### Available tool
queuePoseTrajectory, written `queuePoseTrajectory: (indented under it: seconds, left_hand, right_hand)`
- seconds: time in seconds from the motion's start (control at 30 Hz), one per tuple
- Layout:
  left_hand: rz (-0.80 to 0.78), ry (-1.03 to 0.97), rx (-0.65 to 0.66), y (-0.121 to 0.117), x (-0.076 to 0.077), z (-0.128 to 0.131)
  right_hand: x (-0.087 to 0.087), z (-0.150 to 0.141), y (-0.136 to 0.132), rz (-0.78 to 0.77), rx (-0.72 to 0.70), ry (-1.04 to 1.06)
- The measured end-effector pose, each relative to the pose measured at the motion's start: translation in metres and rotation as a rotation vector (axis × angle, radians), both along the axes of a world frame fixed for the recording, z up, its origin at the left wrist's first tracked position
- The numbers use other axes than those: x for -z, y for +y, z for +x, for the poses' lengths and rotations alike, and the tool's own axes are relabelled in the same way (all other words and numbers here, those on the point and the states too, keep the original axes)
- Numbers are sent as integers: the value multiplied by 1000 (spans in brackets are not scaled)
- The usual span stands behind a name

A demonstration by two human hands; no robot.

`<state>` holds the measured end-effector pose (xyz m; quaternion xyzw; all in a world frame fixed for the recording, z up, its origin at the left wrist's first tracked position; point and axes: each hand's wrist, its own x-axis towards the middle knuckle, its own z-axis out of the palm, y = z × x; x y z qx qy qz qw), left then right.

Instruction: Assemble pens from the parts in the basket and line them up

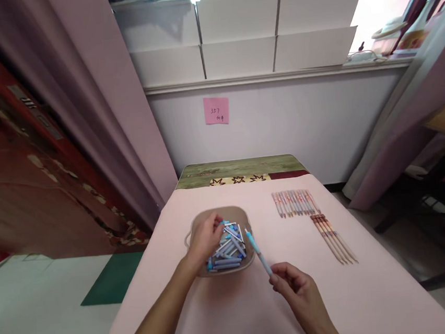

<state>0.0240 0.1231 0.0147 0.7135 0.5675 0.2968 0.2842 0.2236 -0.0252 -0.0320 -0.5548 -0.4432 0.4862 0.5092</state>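
Note:
A light-blue pen (259, 252) is pinched by its lower end between the thumb and fingers of my right hand (292, 285). It slants up and left, its upper end near the right rim of a beige basket (197, 223). My left hand (206, 238) reaches over the left side of this basket with curled fingertips at some small light-blue pieces; what they grip, if anything, is partly hidden. Inside lie many loose pen parts (227, 262): lilac-blue barrels, white thin tubes and blue bits, jumbled together.
On the right of the pink-covered table (229, 318) a row of patterned pens (295, 203) lies side by side. Nearer me is a group of several brown-and-cream pens (333, 239). A pink note (216, 110) sticks to the wall behind.

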Motion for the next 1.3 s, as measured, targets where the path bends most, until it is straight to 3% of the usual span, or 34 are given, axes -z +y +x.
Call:
queuePoseTrajectory:
  seconds: [0.1, 0.17, 0.23, 0.9, 1.3]
  left_hand:
    - [-357, -710, -11, -32, -7, 1]
    - [-460, -958, -59, -50, -10, 2]
    - [-465, -1054, -89, -62, -12, 3]
    - [-357, -950, -100, -80, -18, -3]
    - [-276, -861, -19, -86, -25, -3]
  right_hand:
    - [0, 2, 0, 37, 41, -102]
    - [-2, 2, -1, 61, 63, -160]
    - [-4, 2, -2, 66, 72, -206]
    - [-11, -8, -15, 61, 40, -259]
    - [-11, -16, -18, 83, 16, -246]
